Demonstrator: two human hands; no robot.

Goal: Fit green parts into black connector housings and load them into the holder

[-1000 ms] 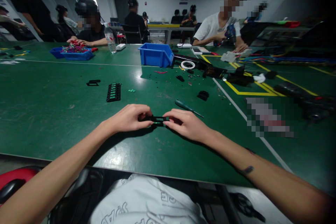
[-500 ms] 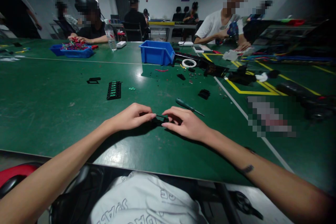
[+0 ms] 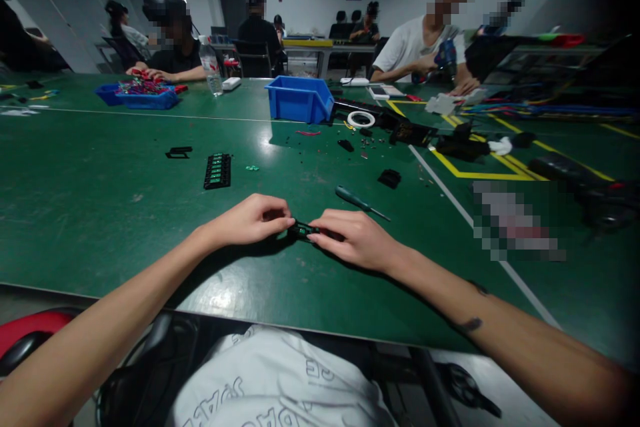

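Close to the table's front, my left hand (image 3: 257, 219) and my right hand (image 3: 353, 235) pinch opposite ends of a small black plastic part (image 3: 302, 231). A bit of green shows in its middle; the fingertips cover its ends. Just beyond my right hand lies a screwdriver (image 3: 356, 199) with a dark green handle. Farther left is a black tray (image 3: 217, 171) with a column of green pieces. Beside the tray sit a few tiny green pieces (image 3: 253, 168) and some thin black frames (image 3: 179, 152).
A blue bin (image 3: 299, 103) stands at the table's middle, next to a white ring (image 3: 361, 120) and scattered small screws. A black block (image 3: 389, 178) lies to the right. Across the table, one person handles red parts over blue trays (image 3: 147, 100); another holds a power drill (image 3: 445, 60).
The black part has tilted between my fingers, and the green in it now shows. My right hand's fingers have come slightly lower and closer around its end.
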